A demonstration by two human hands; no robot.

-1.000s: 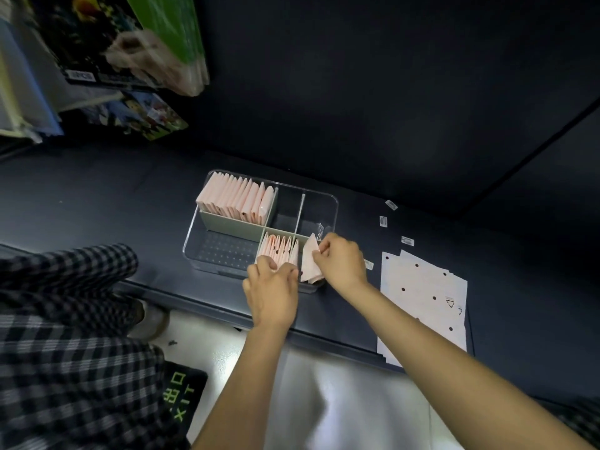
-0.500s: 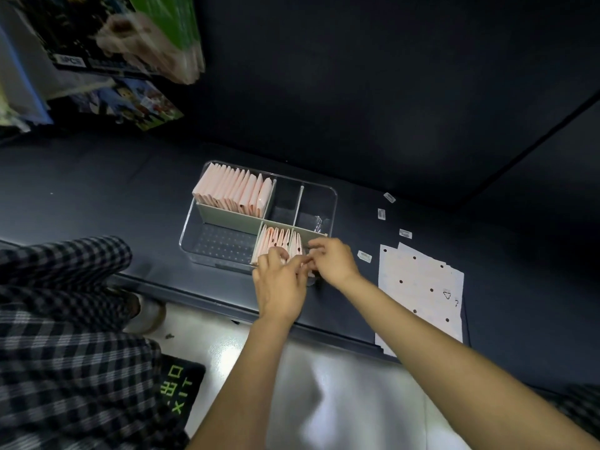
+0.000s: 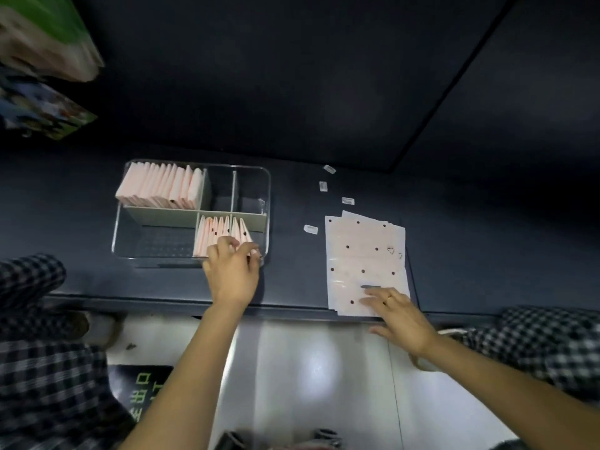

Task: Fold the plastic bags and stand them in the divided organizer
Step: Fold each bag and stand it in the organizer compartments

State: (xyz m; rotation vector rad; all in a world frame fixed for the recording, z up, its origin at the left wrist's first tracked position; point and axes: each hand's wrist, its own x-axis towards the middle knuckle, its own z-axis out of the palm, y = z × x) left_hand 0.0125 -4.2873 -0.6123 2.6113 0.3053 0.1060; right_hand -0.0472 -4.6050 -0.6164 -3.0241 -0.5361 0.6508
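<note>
Since half a second ago the right hand [image 3: 401,315] has left the organizer [image 3: 191,211] and now rests on the stack of flat plastic bags [image 3: 365,254] at the table's front edge, fingers extended and flat on the top sheet, holding nothing. Left hand [image 3: 232,271] remains at the organizer's front right compartment, fingers curled over the tops of the folded bags [image 3: 220,233] standing there; whether it pinches one cannot be told. A fuller row of folded pink bags [image 3: 160,185] stands in the back left compartment. The two back right compartments and the front left one show only clear plastic. The organizer sits on the dark table [image 3: 487,238] near its front edge, left of centre; the flat stack lies well to its right, overhanging the front edge slightly. Four small white labels [image 3: 347,200] lie scattered between the two. A dark wall rises behind the table. Glossy pale floor [image 3: 308,384] shows below, with checked fabric [image 3: 48,384] at both sides.
</note>
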